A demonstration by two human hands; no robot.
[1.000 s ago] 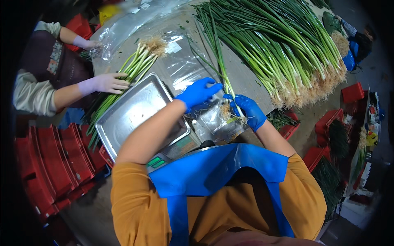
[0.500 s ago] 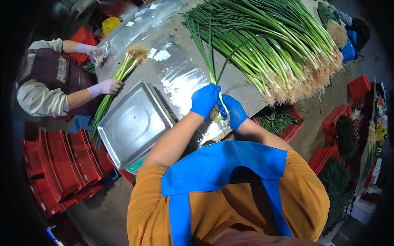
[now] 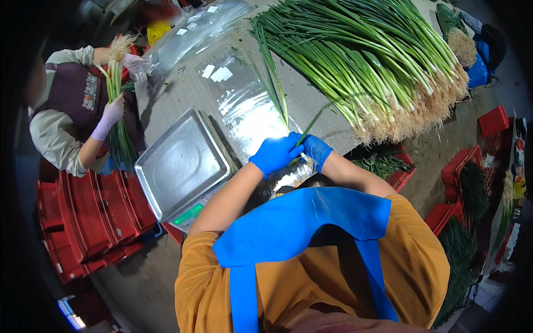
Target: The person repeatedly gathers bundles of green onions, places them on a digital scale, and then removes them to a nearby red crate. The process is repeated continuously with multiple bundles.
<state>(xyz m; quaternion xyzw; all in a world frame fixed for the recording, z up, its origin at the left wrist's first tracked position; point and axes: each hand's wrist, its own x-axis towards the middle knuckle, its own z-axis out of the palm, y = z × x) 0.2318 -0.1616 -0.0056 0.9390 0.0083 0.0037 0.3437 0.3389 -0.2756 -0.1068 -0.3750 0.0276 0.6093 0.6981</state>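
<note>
A spring onion (image 3: 283, 108), its long green leaves stretching away over the table, is gripped in my blue-gloved left hand (image 3: 272, 156). Close beside it, my right hand (image 3: 317, 150), also gloved in blue, has its fingers closed at the onion's lower end, where a bit of pale stem and root shows. One loose green leaf (image 3: 315, 123) sticks up between the two hands. Beyond them a large heap of spring onions (image 3: 366, 61) lies with roots toward the near right. Clear plastic bags (image 3: 239, 102) lie flat under and past my left hand.
A scale with a metal tray (image 3: 183, 164) stands left of my hands. Across from it a co-worker's gloved hand (image 3: 112, 111) holds a spring onion bunch (image 3: 115, 80). Red crates (image 3: 94, 216) are stacked at left; another crate (image 3: 401, 178) with green trimmings sits below the table's right edge.
My hands have drawn slightly nearer to me and closer together, and the outer leaf leans further right. The co-worker has lifted the bunch off the table, roots up.
</note>
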